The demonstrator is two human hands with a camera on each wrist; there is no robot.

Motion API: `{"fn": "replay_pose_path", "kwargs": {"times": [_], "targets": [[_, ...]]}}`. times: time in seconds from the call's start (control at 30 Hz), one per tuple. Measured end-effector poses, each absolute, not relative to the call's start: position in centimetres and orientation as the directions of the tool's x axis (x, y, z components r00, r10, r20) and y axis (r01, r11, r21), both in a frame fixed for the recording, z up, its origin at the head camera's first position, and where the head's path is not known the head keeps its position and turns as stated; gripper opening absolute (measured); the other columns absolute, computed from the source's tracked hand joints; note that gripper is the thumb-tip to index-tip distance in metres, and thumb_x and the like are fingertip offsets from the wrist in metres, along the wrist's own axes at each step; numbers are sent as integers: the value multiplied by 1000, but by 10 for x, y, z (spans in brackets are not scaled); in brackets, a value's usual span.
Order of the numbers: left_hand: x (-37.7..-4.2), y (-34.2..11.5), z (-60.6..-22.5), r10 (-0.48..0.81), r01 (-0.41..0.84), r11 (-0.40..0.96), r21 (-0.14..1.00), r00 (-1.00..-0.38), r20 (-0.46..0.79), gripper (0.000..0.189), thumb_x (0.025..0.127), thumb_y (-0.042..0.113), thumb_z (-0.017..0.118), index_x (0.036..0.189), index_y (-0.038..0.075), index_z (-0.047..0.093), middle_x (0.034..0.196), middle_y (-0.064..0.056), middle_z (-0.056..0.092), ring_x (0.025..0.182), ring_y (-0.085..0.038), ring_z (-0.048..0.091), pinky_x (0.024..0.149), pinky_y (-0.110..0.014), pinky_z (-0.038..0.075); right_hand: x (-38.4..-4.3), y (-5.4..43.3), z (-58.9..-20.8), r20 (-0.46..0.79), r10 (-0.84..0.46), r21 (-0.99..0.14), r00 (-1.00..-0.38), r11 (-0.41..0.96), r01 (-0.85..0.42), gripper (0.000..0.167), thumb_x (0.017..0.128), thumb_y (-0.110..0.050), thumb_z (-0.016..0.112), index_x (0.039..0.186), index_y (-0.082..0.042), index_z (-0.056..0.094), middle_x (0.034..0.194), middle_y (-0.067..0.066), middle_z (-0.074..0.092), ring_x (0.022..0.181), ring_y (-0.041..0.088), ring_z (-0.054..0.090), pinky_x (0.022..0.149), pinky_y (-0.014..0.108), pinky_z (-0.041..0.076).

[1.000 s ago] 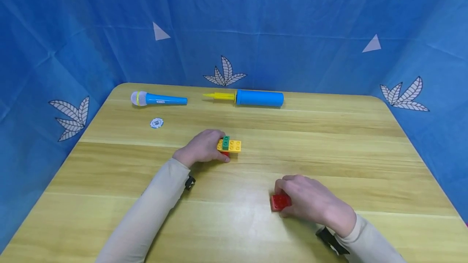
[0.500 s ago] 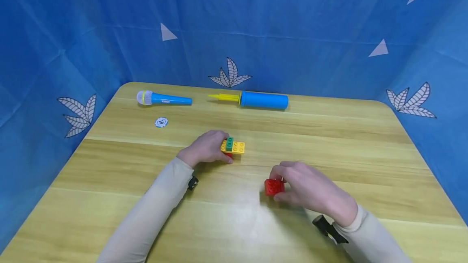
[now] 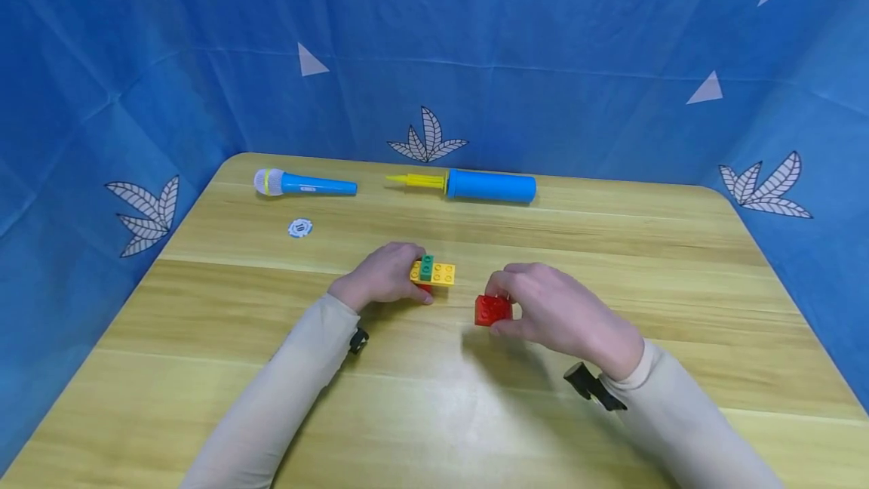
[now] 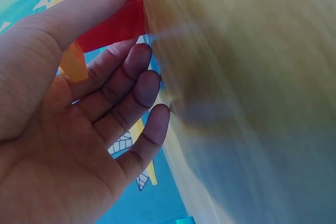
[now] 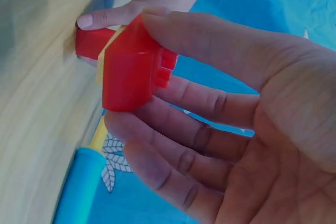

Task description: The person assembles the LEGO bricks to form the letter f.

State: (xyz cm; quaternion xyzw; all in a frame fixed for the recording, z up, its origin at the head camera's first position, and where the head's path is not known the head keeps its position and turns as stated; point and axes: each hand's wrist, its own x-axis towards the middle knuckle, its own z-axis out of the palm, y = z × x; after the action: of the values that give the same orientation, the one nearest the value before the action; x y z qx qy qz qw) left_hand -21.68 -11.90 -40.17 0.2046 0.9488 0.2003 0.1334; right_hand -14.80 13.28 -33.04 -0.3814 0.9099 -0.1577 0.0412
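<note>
Near the table's middle, my left hand [image 3: 383,275] grips a small stack of building bricks. Its base is a red brick [image 4: 115,24], a yellow brick [image 3: 444,274] lies across it, and a narrow green brick [image 3: 426,268] sits on top. The yellow brick juts out to the right past the base. My right hand [image 3: 563,315] pinches a separate red brick [image 5: 128,77] between thumb and fingers, studs toward the palm in the right wrist view. That brick hangs above the tabletop, its shadow below it, a short way right of the stack.
Along the back of the wooden table [image 3: 652,247] lie a blue toy microphone [image 3: 315,185] and a blue hand pump [image 3: 492,186] with a yellow nozzle. A round white-and-blue chip [image 3: 299,228] lies in front of the microphone. Blue patterned cloth [image 3: 543,36] surrounds the back and sides.
My right hand has lifted the red brick off the table and carried it forward and left, toward the stack. The left hand stays in place with its bricks; the head view shifted slightly.
</note>
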Motion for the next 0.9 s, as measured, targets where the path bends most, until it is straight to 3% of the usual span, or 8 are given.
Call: {"fn": "replay_pose_path", "kwargs": {"times": [0.17, 0.53, 0.9], "targets": [[-217, -120, -401, 438, 334, 840, 427, -883, -170, 66, 73, 36, 89, 123, 2, 61, 105, -4, 63, 97, -21, 57, 93, -38, 45, -163, 121, -325, 63, -720, -329, -691, 639, -696, 29, 74, -14, 88, 95, -9, 70, 85, -3, 63, 72, 11, 57, 66, 24, 50], [-217, -120, -402, 428, 315, 835, 452, -887, -174, 64, 74, 34, 89, 122, 3, 62, 104, -3, 63, 91, -20, 54, 89, -35, 46, -186, 101, -315, 65, -724, -321, -687, 637, -701, 25, 77, -16, 87, 92, -7, 69, 82, -2, 62, 69, 11, 55, 63, 24, 49], [-217, -121, -404, 445, 317, 812, 490, -880, -166, 47, 73, 32, 89, 107, 11, 65, 92, 3, 62, 85, -19, 55, 83, -32, 46, -196, 82, -314, 65, -731, -312, -679, 631, -710, 27, 78, -16, 86, 94, -6, 68, 83, 0, 63, 70, 13, 56, 65, 24, 49]]}}
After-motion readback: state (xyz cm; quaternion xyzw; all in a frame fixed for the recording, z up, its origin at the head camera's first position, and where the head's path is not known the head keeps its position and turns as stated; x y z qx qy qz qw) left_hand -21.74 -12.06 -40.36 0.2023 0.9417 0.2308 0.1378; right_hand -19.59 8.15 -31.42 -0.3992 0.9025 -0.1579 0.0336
